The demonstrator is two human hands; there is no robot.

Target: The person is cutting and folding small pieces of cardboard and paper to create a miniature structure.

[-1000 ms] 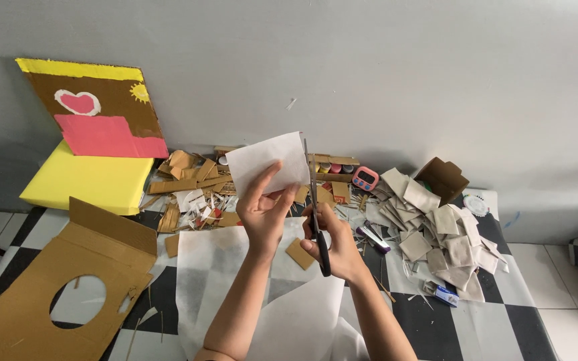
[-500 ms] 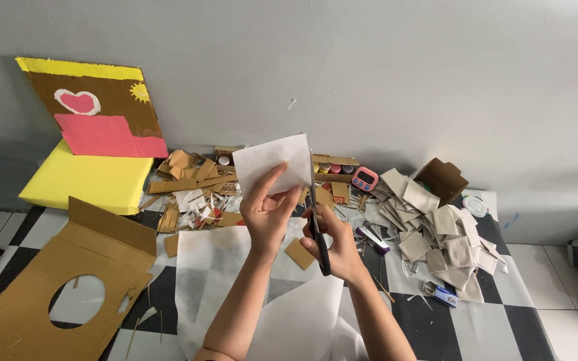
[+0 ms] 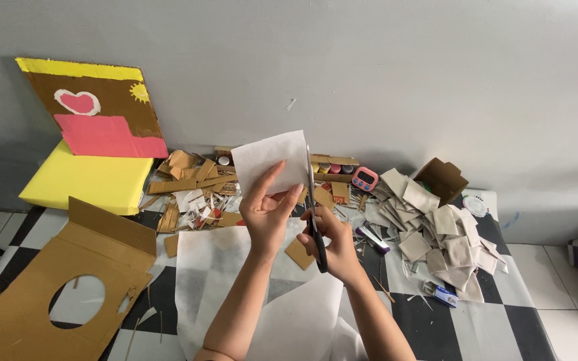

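White paper sheet (image 3: 270, 160): held upright above the checkered floor (image 3: 483, 321), pinched along its lower edge by my left hand (image 3: 269, 214). Scissors (image 3: 314, 207): gripped in my right hand (image 3: 332, 244), just right of the sheet, blades narrow along its right edge. Risk, as I judge it: the unsupported top could flop and skew the cut; thumb sits near the blades. Right of the sheet: pile of grey squares (image 3: 436, 230).
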